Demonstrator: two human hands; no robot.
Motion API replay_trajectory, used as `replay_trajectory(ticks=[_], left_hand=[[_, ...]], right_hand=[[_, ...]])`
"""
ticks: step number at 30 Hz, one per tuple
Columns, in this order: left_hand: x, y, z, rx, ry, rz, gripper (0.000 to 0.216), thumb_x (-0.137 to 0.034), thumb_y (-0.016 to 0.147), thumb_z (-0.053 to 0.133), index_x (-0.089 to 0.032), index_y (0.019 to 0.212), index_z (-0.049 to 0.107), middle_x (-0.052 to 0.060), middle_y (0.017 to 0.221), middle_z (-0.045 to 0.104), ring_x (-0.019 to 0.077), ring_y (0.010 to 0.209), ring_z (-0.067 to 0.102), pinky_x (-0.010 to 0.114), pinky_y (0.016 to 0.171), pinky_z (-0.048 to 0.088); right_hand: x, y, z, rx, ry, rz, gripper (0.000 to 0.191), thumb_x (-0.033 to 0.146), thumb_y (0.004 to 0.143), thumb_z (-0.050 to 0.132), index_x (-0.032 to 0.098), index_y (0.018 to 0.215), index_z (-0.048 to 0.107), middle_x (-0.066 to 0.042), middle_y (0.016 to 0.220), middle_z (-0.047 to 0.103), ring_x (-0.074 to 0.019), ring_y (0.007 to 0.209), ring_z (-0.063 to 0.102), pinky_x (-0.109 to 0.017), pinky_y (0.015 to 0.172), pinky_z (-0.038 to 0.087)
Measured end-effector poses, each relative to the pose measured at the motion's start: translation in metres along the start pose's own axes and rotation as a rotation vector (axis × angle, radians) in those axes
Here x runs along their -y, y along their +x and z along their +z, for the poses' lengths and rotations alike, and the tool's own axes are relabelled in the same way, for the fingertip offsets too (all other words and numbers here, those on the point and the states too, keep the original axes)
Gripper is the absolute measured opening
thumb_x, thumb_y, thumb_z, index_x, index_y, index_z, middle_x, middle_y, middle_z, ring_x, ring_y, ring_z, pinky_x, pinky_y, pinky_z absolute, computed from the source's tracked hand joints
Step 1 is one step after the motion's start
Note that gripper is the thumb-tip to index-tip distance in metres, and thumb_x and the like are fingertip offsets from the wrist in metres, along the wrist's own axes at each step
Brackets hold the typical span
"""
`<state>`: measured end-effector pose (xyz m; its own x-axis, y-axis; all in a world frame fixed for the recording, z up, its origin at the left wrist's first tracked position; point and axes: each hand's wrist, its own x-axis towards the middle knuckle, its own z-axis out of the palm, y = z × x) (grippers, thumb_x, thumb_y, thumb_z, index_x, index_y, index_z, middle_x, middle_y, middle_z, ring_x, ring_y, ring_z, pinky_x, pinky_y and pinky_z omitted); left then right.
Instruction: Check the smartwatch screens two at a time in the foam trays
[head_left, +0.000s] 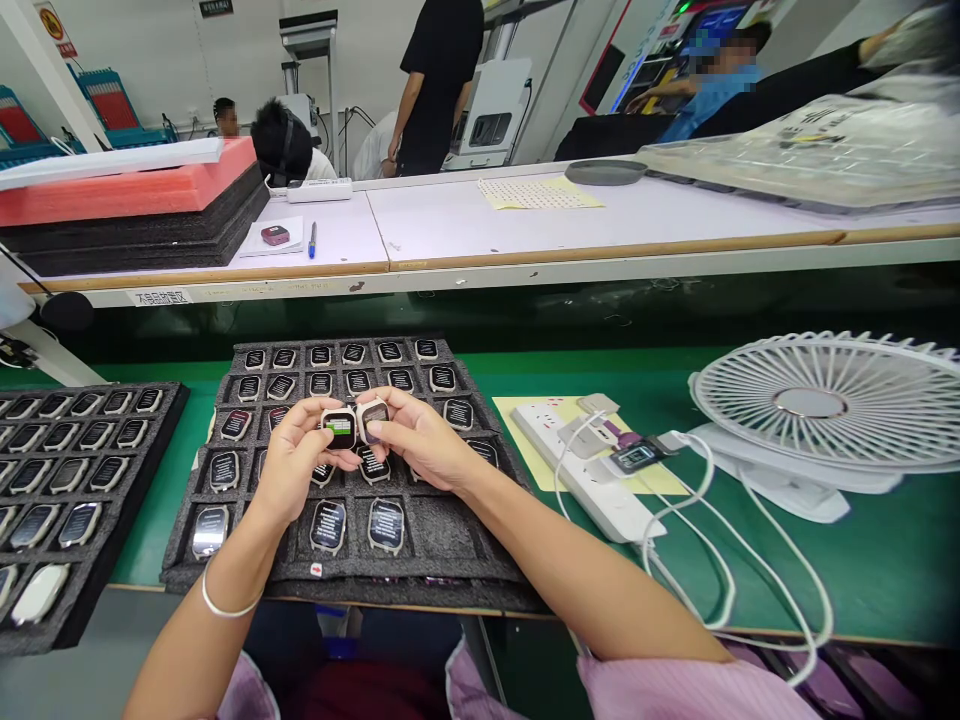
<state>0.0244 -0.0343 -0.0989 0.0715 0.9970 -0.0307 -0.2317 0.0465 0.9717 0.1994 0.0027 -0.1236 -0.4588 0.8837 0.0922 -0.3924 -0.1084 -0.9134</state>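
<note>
"How many hands are there?"
"One left hand and one right hand. They hold two watches."
"How many black foam trays?"
"Two, on the green table."
"What else?"
"One white fan, one white power strip, and one blue pen."

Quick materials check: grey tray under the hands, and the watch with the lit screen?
Tray: likely dark grey foam or felt, matte and fuzzy, with cut pockets. Lit watch: glossy, glass-like face; the pale case has a soft sheen, metal or plastic, can't tell.
</note>
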Motion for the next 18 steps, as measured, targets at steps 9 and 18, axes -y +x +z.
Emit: replay_trajectory(ticks=[9, 18], left_hand=[[0.0014, 0.0001, -0.0021, -0.016, 0.001, 0.015, 0.029, -0.026, 0.073, 0.065, -0.018, 0.101, 0.059, 0.000, 0.089, 0.067, 0.0155, 0.054, 0.071, 0.030, 0.055, 0.061], [0.0028, 0.0015, -0.0018, -0.010, 0.032, 0.047, 0.034, -0.027, 0.072, 0.072, -0.018, 0.102, 0.058, 0.001, 0.095, 0.067, 0.0125, 0.052, 0.070, 0.026, 0.053, 0.060]], right_hand=[[0.0022, -0.0022, -0.0014, 0.071, -0.014, -0.004, 0.030, 0.019, 0.079, 0.072, 0.020, 0.108, 0.062, 0.002, 0.082, 0.063, -0.0093, 0.058, 0.061, -0.024, 0.056, 0.053], [0.0028, -0.0019, -0.0025, 0.084, -0.012, 0.008, 0.030, 0.025, 0.083, 0.073, 0.019, 0.109, 0.060, 0.003, 0.079, 0.064, -0.0095, 0.059, 0.062, -0.024, 0.058, 0.052]])
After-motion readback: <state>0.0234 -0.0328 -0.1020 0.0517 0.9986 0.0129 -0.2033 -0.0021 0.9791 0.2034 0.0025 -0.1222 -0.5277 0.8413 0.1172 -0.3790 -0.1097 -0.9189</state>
